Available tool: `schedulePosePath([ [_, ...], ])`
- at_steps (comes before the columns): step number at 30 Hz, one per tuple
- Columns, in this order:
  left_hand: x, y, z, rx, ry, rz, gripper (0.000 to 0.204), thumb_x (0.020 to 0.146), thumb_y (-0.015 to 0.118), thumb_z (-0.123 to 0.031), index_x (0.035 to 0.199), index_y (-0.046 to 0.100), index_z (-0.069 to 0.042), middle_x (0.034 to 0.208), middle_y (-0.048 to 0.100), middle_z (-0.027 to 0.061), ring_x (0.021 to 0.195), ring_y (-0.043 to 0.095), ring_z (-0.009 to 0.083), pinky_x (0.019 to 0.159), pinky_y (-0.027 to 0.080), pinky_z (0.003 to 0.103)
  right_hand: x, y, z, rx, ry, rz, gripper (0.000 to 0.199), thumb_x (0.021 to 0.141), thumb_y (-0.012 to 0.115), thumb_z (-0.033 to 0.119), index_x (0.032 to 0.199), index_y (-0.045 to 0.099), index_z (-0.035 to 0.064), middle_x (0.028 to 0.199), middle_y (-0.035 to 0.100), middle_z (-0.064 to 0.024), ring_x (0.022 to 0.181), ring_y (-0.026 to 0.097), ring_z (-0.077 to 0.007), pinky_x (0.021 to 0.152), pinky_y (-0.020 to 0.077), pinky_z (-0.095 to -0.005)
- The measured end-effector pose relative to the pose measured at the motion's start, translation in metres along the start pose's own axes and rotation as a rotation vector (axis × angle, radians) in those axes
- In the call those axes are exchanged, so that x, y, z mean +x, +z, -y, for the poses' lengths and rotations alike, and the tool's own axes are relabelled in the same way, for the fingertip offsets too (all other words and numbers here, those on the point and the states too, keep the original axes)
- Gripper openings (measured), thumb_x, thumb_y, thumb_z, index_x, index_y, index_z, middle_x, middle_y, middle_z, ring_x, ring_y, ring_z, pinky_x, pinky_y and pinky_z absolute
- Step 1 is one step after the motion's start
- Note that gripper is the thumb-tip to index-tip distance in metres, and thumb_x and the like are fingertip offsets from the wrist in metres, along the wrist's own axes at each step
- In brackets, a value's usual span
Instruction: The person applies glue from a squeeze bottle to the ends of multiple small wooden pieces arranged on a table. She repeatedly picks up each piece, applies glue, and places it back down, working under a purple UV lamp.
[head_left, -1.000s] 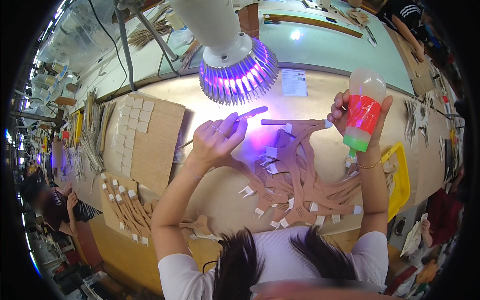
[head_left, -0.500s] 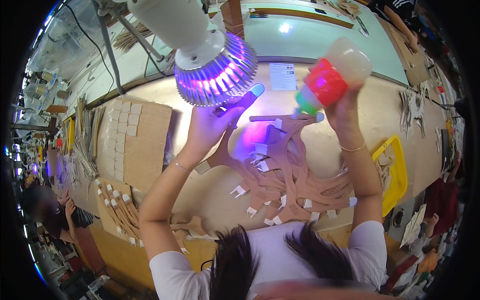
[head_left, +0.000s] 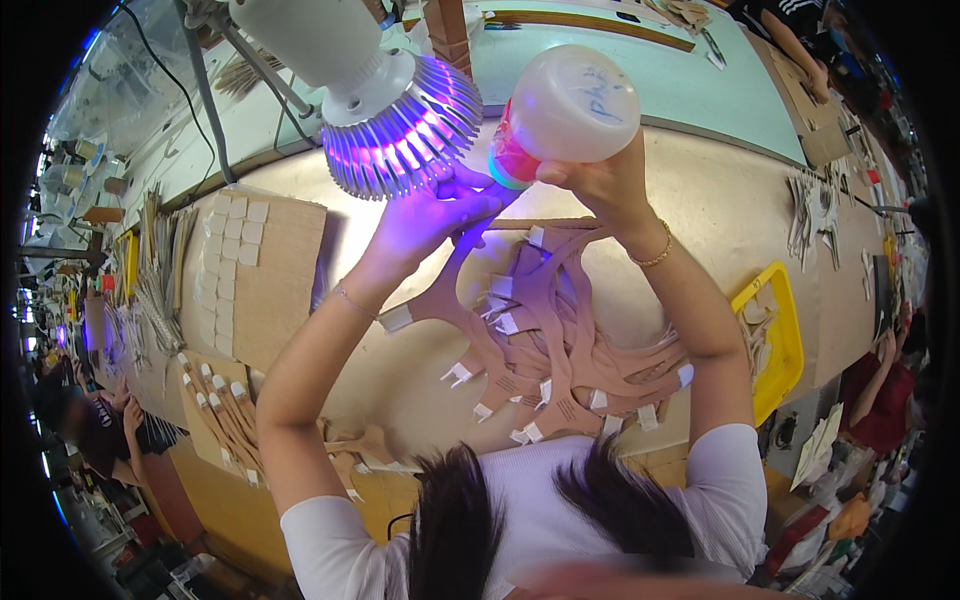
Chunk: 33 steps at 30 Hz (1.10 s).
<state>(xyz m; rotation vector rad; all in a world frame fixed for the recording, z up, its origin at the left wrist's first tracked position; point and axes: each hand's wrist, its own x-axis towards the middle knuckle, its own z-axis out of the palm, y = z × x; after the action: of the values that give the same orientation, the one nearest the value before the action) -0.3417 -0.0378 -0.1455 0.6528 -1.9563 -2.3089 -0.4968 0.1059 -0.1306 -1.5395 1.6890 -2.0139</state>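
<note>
A brown strap piece (head_left: pixel 437 290) with pale tabs is held up by my left hand (head_left: pixel 425 220), whose fingers are closed on its upper end right under the glowing purple lamp (head_left: pixel 400 130). My right hand (head_left: pixel 608 195) grips a whitish plastic squeeze bottle (head_left: pixel 585 105) with a red band and a green-blue neck. The bottle is tipped, its neck pointing toward the strap end beside my left fingers; its tip is hidden. Below both hands lies a heap of similar brown strap pieces (head_left: pixel 570 350), with white tabs on many of them.
A brown board (head_left: pixel 280 280) with rows of pale squares stands at left. Several narrow strips (head_left: pixel 225 405) lie nearer, at lower left. To the right sits a yellow tray (head_left: pixel 790 350) with pieces in it. The lamp hangs close above my left hand. Other people work at both sides.
My right hand has brought the bottle leftward and tilted it, so its neck now comes close to my left fingers. My left hand stays by the lamp, still holding the strap piece.
</note>
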Motion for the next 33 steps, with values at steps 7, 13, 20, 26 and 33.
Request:
schedulePosePath([
  [7,-0.001,0.001,-0.001,-0.017,0.004,0.032,0.026,0.085,0.067,-0.009,0.106,0.061,0.004,0.088,0.067,0.0105,0.071,0.065,0.0146,0.062,0.057,0.028,0.001,-0.001,-0.002,-0.026,-0.05,-0.021,0.065,0.065,0.087,0.041,0.108,0.061,-0.0004,0.095,0.07,-0.008,0.087,0.067,-0.0168,0.078,0.0534,-0.0299],
  [13,-0.003,0.0,-0.003,-0.059,-0.033,-0.01,0.021,0.085,0.067,-0.006,0.102,0.061,0.005,0.093,0.069,0.0136,0.075,0.067,0.0153,0.063,0.056,0.026,0.0,-0.004,0.001,-0.035,0.009,0.012,0.061,0.067,0.086,0.038,0.108,0.062,0.0,0.096,0.071,-0.0078,0.087,0.067,-0.0163,0.078,0.0537,-0.0297],
  [20,-0.002,-0.005,0.002,-0.216,-0.043,-0.006,0.023,0.084,0.068,-0.005,0.103,0.06,0.005,0.097,0.067,0.016,0.083,0.067,0.0182,0.064,0.055,0.026,-0.005,-0.005,-0.001,-0.006,-0.002,-0.024,0.059,0.068,0.086,0.038,0.107,0.063,-0.0009,0.096,0.07,-0.0076,0.087,0.067,-0.0158,0.077,0.0536,-0.0295],
  [26,-0.001,-0.004,0.004,-0.248,-0.081,-0.055,0.023,0.084,0.068,-0.006,0.103,0.059,0.005,0.098,0.067,0.0168,0.084,0.067,0.0197,0.063,0.056,0.026,-0.009,-0.004,0.002,0.088,0.0,-0.064,0.061,0.067,0.085,0.041,0.105,0.064,-0.0009,0.096,0.07,-0.0073,0.087,0.066,-0.0156,0.078,0.0534,-0.0296],
  [33,-0.006,-0.004,0.001,-0.255,-0.105,-0.039,0.023,0.084,0.068,-0.005,0.104,0.059,0.002,0.1,0.067,0.0147,0.086,0.067,0.0179,0.073,0.055,0.025,-0.01,-0.005,0.004,0.001,-0.026,-0.059,0.065,0.066,0.085,0.047,0.106,0.064,-0.0011,0.097,0.07,-0.0075,0.087,0.066,-0.016,0.079,0.0534,-0.03],
])
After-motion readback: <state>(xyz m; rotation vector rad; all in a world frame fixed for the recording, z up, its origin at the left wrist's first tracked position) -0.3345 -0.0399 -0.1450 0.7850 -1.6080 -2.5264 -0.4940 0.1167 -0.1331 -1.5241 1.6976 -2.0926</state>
